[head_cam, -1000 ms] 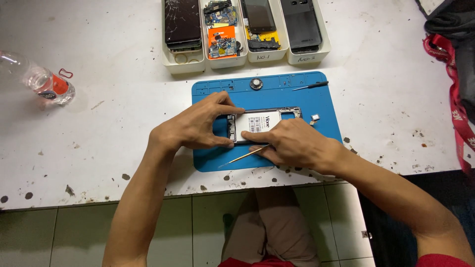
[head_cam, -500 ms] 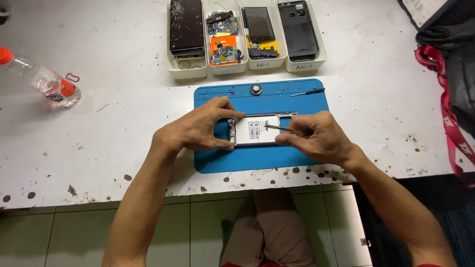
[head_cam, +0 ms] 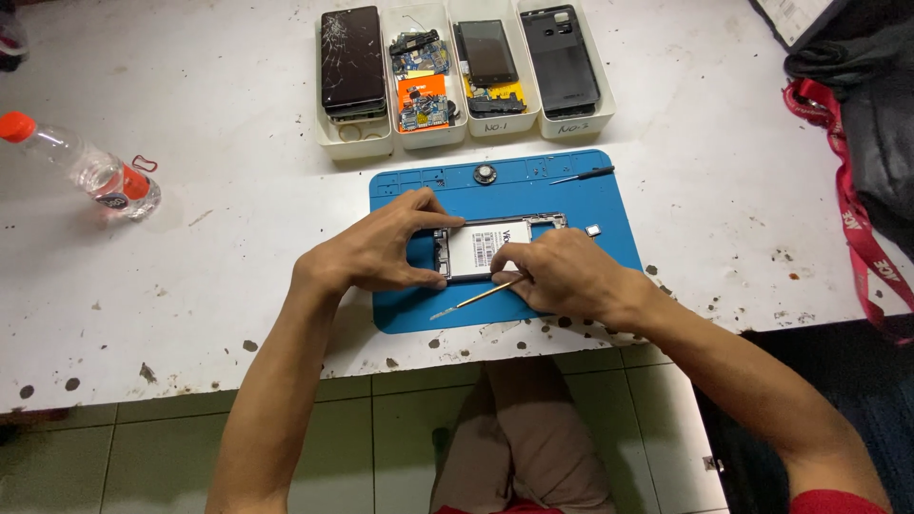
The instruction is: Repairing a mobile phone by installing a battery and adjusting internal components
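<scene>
Right hand (head_cam: 564, 276) has dropped from the phone's far edge to its near edge since half a second ago, gripping a thin yellow-handled metal spudger (head_cam: 473, 300), left hand (head_cam: 381, 249) clamping the opened back-off smartphone chassis (head_cam: 486, 249) mid blue silicone repair mat (head_cam: 514, 200); battery still seated, teardown looks early.

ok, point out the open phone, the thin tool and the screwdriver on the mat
open phone (head_cam: 481, 249), head view, on the white battery label in its middle
thin tool (head_cam: 476, 300), head view, on the shaft that sticks out left of the right hand
screwdriver (head_cam: 583, 175), head view, mid-shaft, at the mat's top right
</scene>
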